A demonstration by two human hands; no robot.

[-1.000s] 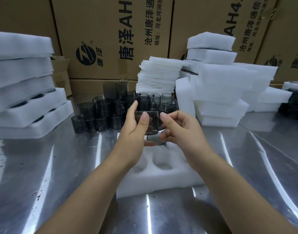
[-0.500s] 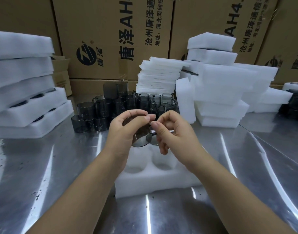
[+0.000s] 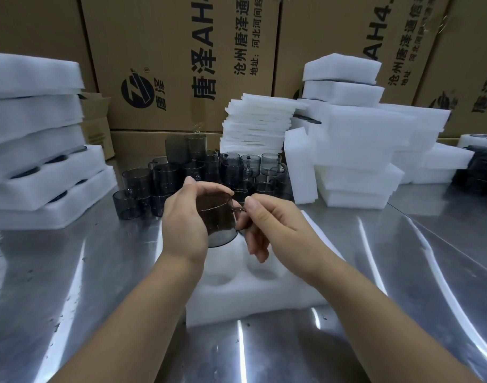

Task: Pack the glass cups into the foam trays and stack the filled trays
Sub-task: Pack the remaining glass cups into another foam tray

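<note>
A smoky grey glass cup (image 3: 219,222) hangs just above a white foam tray (image 3: 253,297) that lies on the steel table. My left hand (image 3: 185,219) grips the cup's body, fingers curled over its rim. My right hand (image 3: 267,225) pinches the cup's small handle between thumb and forefinger. Two round pockets (image 3: 260,272) at the tray's near side hold nothing. Behind my hands stands a cluster of several more grey cups (image 3: 198,172).
Filled foam trays (image 3: 40,172) are stacked at the left. Thin foam sheets (image 3: 257,125) and a pile of foam trays (image 3: 358,150) stand at the back right, more dark cups (image 3: 480,170) at the far right. Cardboard boxes (image 3: 181,56) wall the back.
The cup has turned from lying sideways between my fingertips to nearly upright, and it has come lower over the tray. My right hand has moved onto its handle.
</note>
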